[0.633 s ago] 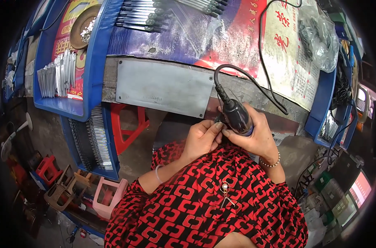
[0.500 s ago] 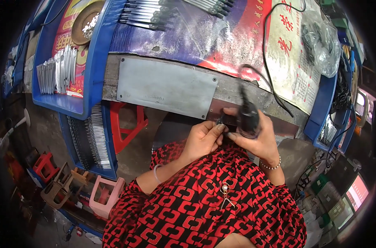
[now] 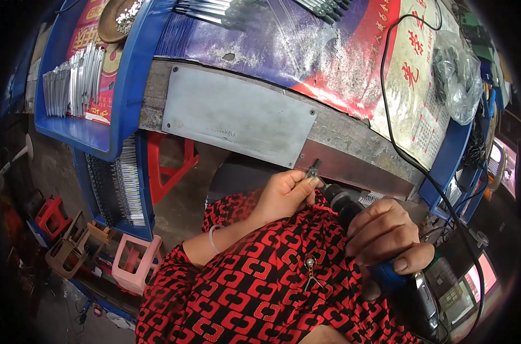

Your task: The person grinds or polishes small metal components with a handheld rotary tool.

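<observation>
In my left hand, a small dark metal piece is pinched between thumb and fingertips, just off the front edge of the bench. My right hand is wrapped round an electric screwdriver with a black nose and blue body. The tool lies tilted, its thin bit pointing left at the metal piece, close to my left thumb. Whether the bit touches the piece is too small to tell.
A grey metal plate is screwed to the bench edge. A blue tray of thin silvery strips stands left, beside a red stool. A black cable crosses the bench at right, near a clear plastic bag.
My right hand has moved right and toward me, turning the screwdriver from upright to lying sideways with its bit toward the metal piece. My left hand keeps its pinch.
</observation>
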Motion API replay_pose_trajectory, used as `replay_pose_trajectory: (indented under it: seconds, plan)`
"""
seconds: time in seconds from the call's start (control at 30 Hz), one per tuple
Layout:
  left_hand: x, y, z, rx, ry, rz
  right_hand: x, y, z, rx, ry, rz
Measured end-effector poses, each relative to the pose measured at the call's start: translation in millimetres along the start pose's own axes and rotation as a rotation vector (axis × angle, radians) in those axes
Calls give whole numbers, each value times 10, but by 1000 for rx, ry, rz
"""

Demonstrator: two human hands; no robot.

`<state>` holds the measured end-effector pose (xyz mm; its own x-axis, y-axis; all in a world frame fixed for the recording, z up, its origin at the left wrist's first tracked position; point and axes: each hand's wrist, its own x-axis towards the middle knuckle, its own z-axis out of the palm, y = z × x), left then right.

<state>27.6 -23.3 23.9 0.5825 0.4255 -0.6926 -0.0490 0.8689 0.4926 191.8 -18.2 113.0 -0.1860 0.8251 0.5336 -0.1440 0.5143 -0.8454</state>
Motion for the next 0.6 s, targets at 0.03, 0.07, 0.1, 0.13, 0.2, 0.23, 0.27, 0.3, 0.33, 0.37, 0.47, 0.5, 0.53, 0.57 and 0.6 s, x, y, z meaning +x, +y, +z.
replay_pose_trajectory:
  seconds: [0.03,0.07,0.1,0.13,0.2,0.23,0.27,0.3,0.33,0.37,0.47,0.5,0.53,0.57,0.6]
  plan:
    - [4,-9,1,-2,12,15,-11,32,24,14,3,-11]
    - [3,-7,-2,-5,14,13,-20,57,37,27,5,-23]
    - [0,14,1,10,15,3,-11,70,33,27,4,-18]
    - [-1,26,1,25,15,-7,0,84,27,32,-16,-27]
    - [7,1,-8,1,13,-15,-1,104,33,38,-35,-33]
    - [11,-16,-17,-18,12,-21,-12,119,46,51,-30,-39]
    - [12,-25,-27,-20,14,-22,-19,129,54,63,-24,-45]
    - [13,-25,-28,2,9,-25,-7,122,50,61,-24,-42]
    - [14,-26,-27,25,4,-29,12,112,44,58,-52,-30]
    - [18,-31,-17,24,1,-30,27,102,39,55,-80,-19]
    - [33,-73,-1,-54,0,16,46,80,165,80,46,-42]
    - [37,-96,-11,-50,4,32,49,86,175,82,44,-43]
    - [42,-120,-20,-46,7,48,52,93,182,74,30,-40]
    - [45,-149,-25,-48,9,49,55,101,191,66,16,-37]
    - [51,-162,-15,-48,12,64,59,110,208,65,15,-35]
